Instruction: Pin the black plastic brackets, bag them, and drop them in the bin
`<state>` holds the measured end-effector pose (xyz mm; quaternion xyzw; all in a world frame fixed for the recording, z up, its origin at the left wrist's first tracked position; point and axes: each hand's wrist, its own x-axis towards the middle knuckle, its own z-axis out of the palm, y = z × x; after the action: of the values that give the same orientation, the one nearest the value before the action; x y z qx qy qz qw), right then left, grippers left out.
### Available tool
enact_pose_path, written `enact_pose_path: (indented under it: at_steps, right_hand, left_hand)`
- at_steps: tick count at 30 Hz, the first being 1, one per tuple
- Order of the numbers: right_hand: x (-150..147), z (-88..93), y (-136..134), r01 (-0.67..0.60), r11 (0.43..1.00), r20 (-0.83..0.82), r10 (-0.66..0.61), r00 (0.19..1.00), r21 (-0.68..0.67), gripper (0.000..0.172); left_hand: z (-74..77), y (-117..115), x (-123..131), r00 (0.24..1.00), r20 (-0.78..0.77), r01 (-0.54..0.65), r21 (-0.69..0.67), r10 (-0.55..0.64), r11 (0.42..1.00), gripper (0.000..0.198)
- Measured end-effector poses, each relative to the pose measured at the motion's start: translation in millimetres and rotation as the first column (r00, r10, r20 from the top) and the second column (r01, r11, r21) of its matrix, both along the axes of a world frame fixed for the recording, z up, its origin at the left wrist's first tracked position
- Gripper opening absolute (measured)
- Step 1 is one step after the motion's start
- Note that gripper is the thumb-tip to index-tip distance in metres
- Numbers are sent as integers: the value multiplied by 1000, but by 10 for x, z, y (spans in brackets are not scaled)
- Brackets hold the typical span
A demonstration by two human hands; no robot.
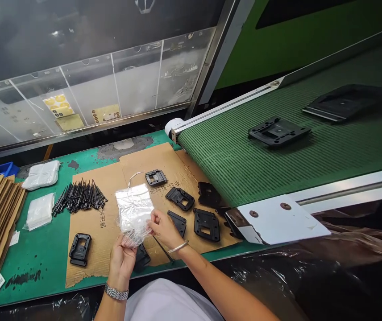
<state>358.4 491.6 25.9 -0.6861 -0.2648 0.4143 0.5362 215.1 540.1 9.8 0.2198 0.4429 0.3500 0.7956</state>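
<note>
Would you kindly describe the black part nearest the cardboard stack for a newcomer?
On the green table lies flat cardboard. At its left, in front of the black rods, is the part. It sits alone, left of the left hand; other parts lie right.

The person has two bare hands. Low in the frame, left of the middle, the left hand [122, 261] has a chunky silver band [116, 292] around its wrist, made of lots of little shiny links. Near the middle, the right hand [166, 229] has a thin, smooth silver bangle [179, 246] at its wrist. At the bottom middle, the clothes [169, 303] are plain white with soft folds.
</note>
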Motion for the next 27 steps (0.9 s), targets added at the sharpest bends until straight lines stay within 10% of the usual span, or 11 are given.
enact_pose_path:
  at_steps: [5, 9, 11, 14, 20, 24, 27]
  right_hand:
    - [-67, -81, 60, 98, 995, -359, -84, 930, 21, 30]
    - [-284, -110, -9, -203, 976, 70, 198, 978, 78, 23]
    - [-383, -97, -57, -452, 888, 340, 402, 850, 79, 21]
    - [-432, -78, -103, -705, 705, 543, 561, 625, 83, 13]
    - [-354, -429, -254, -361, 930, 564, 334, 755, -68, 17]
    - [-514, -870, -431, -350, 847, 500, 522, 692, -400, 21]
    - [-607, -1060, -483, -377, 865, 481, 498, 721, -331, 8]
  left_hand:
    - [-12, -223, 59, 975, -189, -51, 313, 115, 948, 33]
    - [-177, -289, -7, 740, -510, -115, 546, 438, 830, 30]
    - [-244, -338, -99, 561, -612, 124, 727, 557, 675, 34]
    - [-292, -393, -285, 513, -651, 476, 758, 560, 445, 28]
    - [-412, -136, -718, 288, -705, 275, 709, 648, 649, 31]
    - [-551, 52, -857, 223, -754, 273, 657, 618, 703, 30]
    - [-630, 118, -866, 222, -787, 321, 617, 576, 718, 28]
